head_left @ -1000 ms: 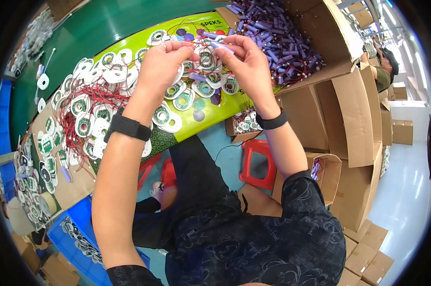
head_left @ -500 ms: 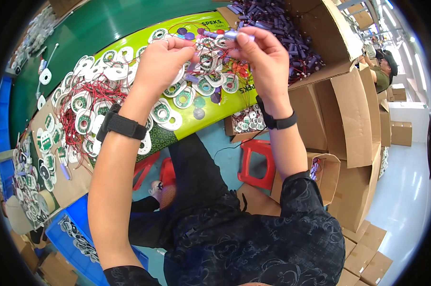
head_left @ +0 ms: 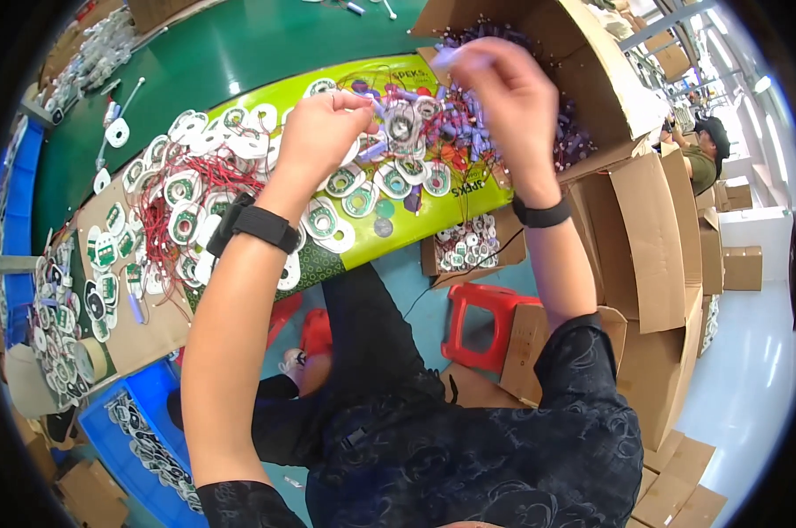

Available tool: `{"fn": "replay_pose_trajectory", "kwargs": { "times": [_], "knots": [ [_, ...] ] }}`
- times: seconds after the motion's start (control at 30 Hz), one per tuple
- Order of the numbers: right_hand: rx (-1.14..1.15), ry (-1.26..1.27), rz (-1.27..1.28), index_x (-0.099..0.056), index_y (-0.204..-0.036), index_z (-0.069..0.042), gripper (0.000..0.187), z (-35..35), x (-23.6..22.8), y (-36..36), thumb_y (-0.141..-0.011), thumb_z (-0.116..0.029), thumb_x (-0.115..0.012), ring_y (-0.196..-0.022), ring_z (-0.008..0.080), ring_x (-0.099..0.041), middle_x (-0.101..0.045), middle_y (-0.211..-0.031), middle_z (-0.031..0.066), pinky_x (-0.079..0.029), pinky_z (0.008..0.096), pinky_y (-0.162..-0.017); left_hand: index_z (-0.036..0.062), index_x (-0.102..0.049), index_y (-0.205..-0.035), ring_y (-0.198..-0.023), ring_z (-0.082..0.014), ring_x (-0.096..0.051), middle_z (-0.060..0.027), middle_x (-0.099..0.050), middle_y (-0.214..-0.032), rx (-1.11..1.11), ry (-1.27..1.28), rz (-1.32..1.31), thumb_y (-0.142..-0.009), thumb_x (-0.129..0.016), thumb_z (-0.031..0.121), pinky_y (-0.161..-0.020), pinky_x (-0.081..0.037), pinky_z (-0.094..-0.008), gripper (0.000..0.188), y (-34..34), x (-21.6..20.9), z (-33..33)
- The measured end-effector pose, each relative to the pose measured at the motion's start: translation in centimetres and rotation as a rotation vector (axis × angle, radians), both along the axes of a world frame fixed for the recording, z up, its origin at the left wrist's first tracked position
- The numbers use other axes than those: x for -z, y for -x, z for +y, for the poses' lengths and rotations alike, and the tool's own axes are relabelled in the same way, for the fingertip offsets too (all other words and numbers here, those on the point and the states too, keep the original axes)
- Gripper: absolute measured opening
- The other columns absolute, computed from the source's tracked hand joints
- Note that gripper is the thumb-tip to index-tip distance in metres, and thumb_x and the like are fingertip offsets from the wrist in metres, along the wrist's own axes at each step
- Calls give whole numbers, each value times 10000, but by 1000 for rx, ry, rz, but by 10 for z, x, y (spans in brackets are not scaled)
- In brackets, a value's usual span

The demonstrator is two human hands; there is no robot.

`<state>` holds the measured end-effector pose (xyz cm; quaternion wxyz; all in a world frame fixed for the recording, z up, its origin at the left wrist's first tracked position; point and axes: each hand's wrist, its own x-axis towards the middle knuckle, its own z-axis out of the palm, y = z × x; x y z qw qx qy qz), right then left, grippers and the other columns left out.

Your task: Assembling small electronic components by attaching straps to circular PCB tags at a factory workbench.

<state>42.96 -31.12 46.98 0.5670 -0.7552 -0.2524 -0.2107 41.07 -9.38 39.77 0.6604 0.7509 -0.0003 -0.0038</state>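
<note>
My left hand (head_left: pixel 320 132) is over the middle of the bright green printed mat (head_left: pixel 407 229), its thumb and forefinger pinched. A purple cylindrical battery (head_left: pixel 377 107) shows at those fingertips. Farther right, my right hand (head_left: pixel 514 101) is raised at the near edge of a big cardboard box (head_left: pixel 605 75), smeared by motion. Its fingers are closed at the tips round a blurred pale purple piece that looks like another battery (head_left: pixel 448 58). Below and between the hands lie white ring-shaped parts (head_left: pixel 360 199) with green circuit boards, and loose purple batteries (head_left: pixel 465 125) with thin red wires.
Tangled red wires (head_left: pixel 165 233) and more white rings cover the mat's left side. A green worktop (head_left: pixel 209 66) runs behind. Below the mat are a small carton of parts (head_left: pixel 468 242) and a red stool (head_left: pixel 477 327). Blue bins (head_left: pixel 147 392) stand left; another person (head_left: pixel 706 154) is far right.
My right hand has lifted and swung away from the left hand toward the big box. The left hand stays pinched over the mat. The whole view has shifted slightly.
</note>
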Motion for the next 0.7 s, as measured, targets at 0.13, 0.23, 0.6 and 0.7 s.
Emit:
{"fn": "replay_pose_trajectory", "kwargs": {
  "times": [0.13, 0.23, 0.6, 0.7],
  "knots": [
    [68, 343, 216, -685, -1078, 6, 168, -1, 2, 19, -934, -81, -683, -853, 84, -661, -721, -950, 40, -529, 228, -778, 36, -739, -971, -786, -183, -726, -86, -758, -834, -111, -280, -28, -826, -660, 245, -747, -541, -298, 267, 4, -11, 8],
    [-113, -166, 327, -622, -1126, 22, 173, -14, -4, 10, -988, -82, -618, -902, 157, -690, -701, -1013, 92, -571, 294, -867, 37, -735, -944, -807, -208, -731, -91, -757, -835, -156, -273, -19, -819, -640, 253, -765, -549, -319, 268, 3, -10, 15],
    [-156, -37, 316, -611, -1141, 16, 174, -1, -8, 10, -990, -70, -609, -1003, 191, -681, -679, -1095, 97, -566, 315, -922, -9, -713, -1013, -754, -111, -709, -70, -757, -828, -37, -240, -153, -898, -670, 229, -705, -526, -250, 268, 14, -21, 4],
    [-172, -142, 357, -579, -1169, 9, 181, 7, -8, 15, -1004, -67, -575, -968, 178, -688, -684, -1040, 100, -569, 292, -885, -5, -712, -1038, -769, -113, -712, -70, -757, -837, -95, -297, -119, -908, -676, 236, -713, -527, -244, 276, 10, -28, 7]
  ]
}}
